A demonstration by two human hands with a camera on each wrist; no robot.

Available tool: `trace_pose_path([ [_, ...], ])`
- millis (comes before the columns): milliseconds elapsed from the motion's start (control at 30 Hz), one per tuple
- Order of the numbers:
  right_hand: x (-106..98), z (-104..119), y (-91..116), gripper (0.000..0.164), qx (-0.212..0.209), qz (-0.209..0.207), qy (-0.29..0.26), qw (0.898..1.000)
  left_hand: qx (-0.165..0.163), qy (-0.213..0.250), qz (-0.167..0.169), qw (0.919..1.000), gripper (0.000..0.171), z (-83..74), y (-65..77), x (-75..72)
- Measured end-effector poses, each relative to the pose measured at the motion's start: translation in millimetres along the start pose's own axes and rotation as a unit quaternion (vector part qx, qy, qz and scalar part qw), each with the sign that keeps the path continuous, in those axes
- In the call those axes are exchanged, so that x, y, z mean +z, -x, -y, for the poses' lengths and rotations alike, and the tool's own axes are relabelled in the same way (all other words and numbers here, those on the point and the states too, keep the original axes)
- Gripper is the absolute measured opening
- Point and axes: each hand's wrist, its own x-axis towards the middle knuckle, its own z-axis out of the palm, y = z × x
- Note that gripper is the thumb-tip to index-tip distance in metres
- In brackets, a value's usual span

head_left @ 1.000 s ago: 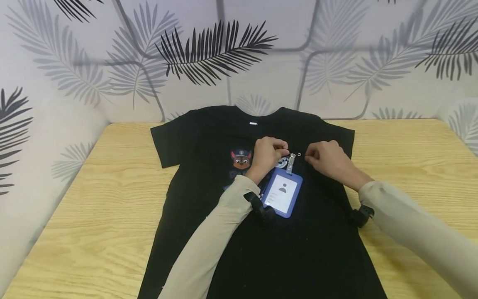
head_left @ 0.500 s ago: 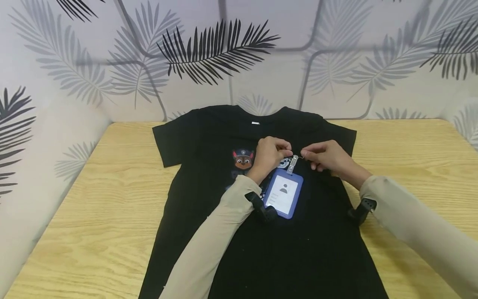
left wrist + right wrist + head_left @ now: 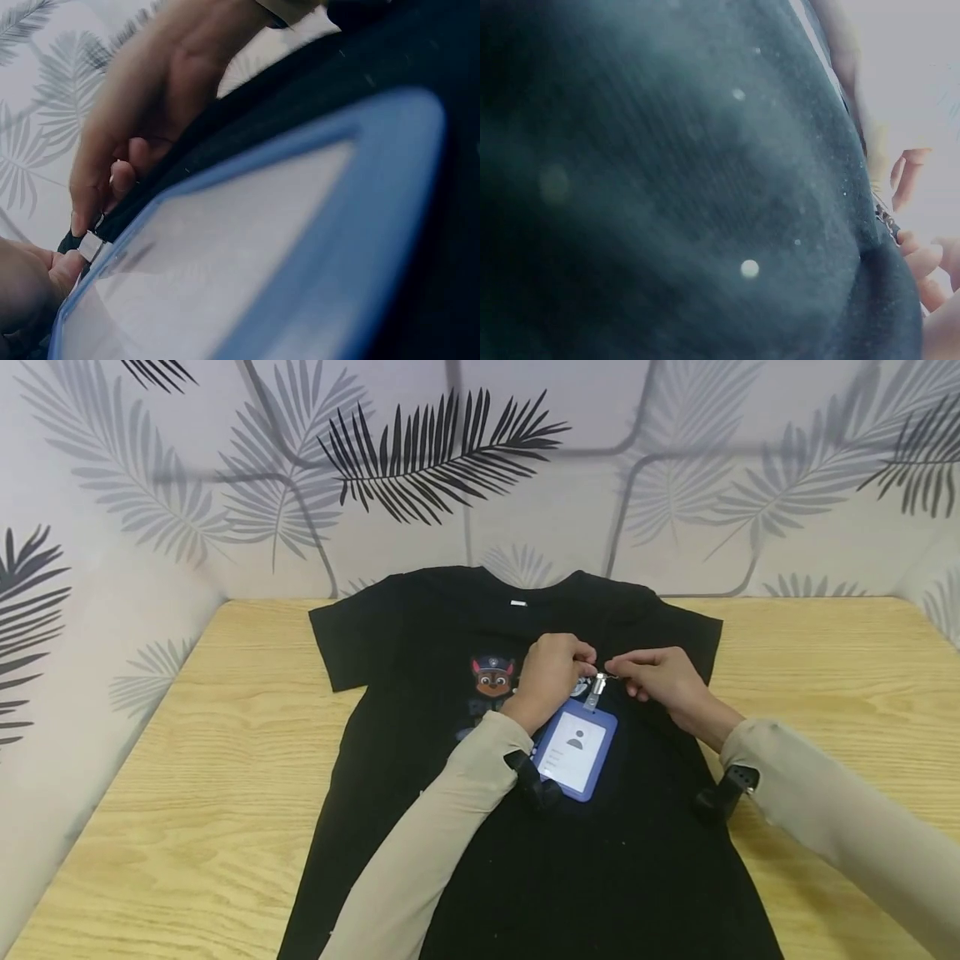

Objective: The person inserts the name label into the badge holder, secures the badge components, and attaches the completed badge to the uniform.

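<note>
A blue ID badge holder (image 3: 576, 764) with a white card lies tilted on the chest of a black T-shirt (image 3: 637, 860). From its top runs a clear strap to a metal badge clip (image 3: 598, 683), which carries a thin wire pin. My left hand (image 3: 551, 677) pinches the top of the clip with thumb and fingertips. On the other side my right hand (image 3: 667, 681) pinches the pin's end between thumb and index finger. In the left wrist view, both hands' fingertips meet at the silver clip (image 3: 91, 246). Fingers cover most of the pin.
The T-shirt lies spread over a wooden table (image 3: 217, 760), its collar toward the back. A cartoon dog print (image 3: 493, 677) shows left of the hands. Behind the table stands a leaf-patterned wall (image 3: 525, 468). Dark wrist cameras are strapped to both sleeves.
My right hand has moved left from beside the bare pin and now pinches its end. The left hand keeps its pinch at the clip. The whole head view has shifted slightly.
</note>
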Motion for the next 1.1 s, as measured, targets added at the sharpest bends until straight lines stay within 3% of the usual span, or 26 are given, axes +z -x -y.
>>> trace_pose_path([
  [167, 0, 1, 2, 0.036, 0.009, -0.003, -0.008, 1.0, 0.03, -0.073, 0.021, 0.9967, 0.01, -3.7, 0.3, -1.1],
  [300, 0, 1, 2, 0.036, 0.011, -0.006, -0.004, 1.0, 0.043, -0.092, 0.037, 0.9941, 0.013, -5.9, -0.6, -2.1],
  [500, 1, 0, 1, 0.035, 0.013, -0.002, 0.007, 1.0, 0.029, -0.074, 0.043, 0.9959, 0.014, -5.4, 0.0, -1.7],
  [833, -2, 2, 4, 0.037, 0.014, 0.026, -0.028, 0.999, 0.012, 0.006, 0.016, 0.9998, 0.006, 2.7, -1.1, -2.8],
  [1033, -4, 8, 6, 0.029, -0.002, 0.026, 0.073, 0.997, 0.004, 0.032, 0.02, 0.9993, 0.004, 2.8, -0.7, -2.0],
  [1100, -6, 8, 6, 0.028, 0.009, 0.022, 0.082, 0.996, 0.004, 0.032, 0.027, 0.9991, 0.005, 0.6, 0.1, -1.5],
])
